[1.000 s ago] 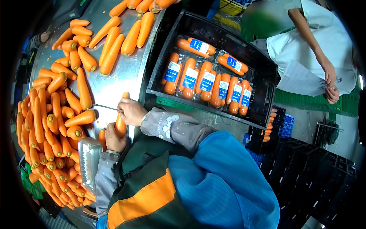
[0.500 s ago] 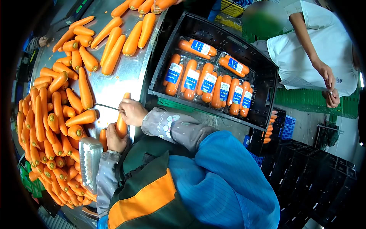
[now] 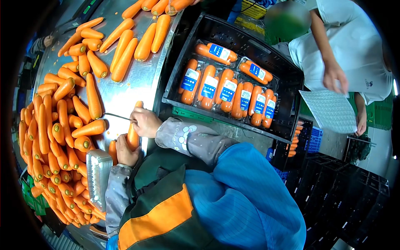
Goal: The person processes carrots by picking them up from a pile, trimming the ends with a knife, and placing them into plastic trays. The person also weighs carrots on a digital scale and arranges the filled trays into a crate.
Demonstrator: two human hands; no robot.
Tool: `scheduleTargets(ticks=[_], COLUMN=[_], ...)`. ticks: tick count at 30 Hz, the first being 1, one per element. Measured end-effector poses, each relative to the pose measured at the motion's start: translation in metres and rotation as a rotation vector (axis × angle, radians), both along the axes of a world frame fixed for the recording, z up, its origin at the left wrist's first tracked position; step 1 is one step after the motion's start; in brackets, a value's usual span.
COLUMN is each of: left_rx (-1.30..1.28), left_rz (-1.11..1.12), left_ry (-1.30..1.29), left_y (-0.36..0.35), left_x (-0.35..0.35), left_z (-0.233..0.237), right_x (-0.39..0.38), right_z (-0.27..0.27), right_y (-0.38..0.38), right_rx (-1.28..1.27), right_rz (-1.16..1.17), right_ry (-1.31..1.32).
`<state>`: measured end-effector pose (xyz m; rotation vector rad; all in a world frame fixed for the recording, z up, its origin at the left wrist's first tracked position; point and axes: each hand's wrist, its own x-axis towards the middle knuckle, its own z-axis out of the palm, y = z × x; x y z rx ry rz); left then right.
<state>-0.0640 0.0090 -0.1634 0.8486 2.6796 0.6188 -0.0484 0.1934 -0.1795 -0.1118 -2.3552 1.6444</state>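
My right hand point(image 3: 146, 122) is closed around the end of a thin dark tool, like a knife point(image 3: 117, 116), whose blade points left over the metal table point(image 3: 121, 93). Beneath that hand lies a single carrot point(image 3: 133, 137) near the table edge. My left hand point(image 3: 127, 151) grips this carrot's lower part from the side. A clear plastic tray point(image 3: 99, 179) rests beside my left wrist, against a large heap of loose carrots point(image 3: 62, 146). More loose carrots point(image 3: 124, 60) lie farther up the table.
A black crate point(image 3: 233, 118) beside the table holds several labelled carrot packs point(image 3: 228, 90). Another person point(image 3: 346, 54) stands at the upper right, holding a printed sheet point(image 3: 331, 110). Stacked black crates point(image 3: 333, 196) fill the lower right. Part of another person's hand point(image 3: 48, 41) shows at far left.
The person at the upper right has moved their hands apart, and a printed sheet now shows between them. My hands, the tool and the carrot look unmoved.
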Motion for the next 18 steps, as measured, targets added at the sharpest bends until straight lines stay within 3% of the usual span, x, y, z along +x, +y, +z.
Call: scheduleTargets(ticks=[18], left_rx=[-0.005], left_rz=[0.017], left_ry=[-0.008], left_y=[0.0012], left_x=[0.0022], left_z=[0.0032], right_x=[0.0007], right_z=[-0.0033], right_y=[-0.0005], right_rx=[0.014], right_rz=[-0.004], right_ry=[0.026])
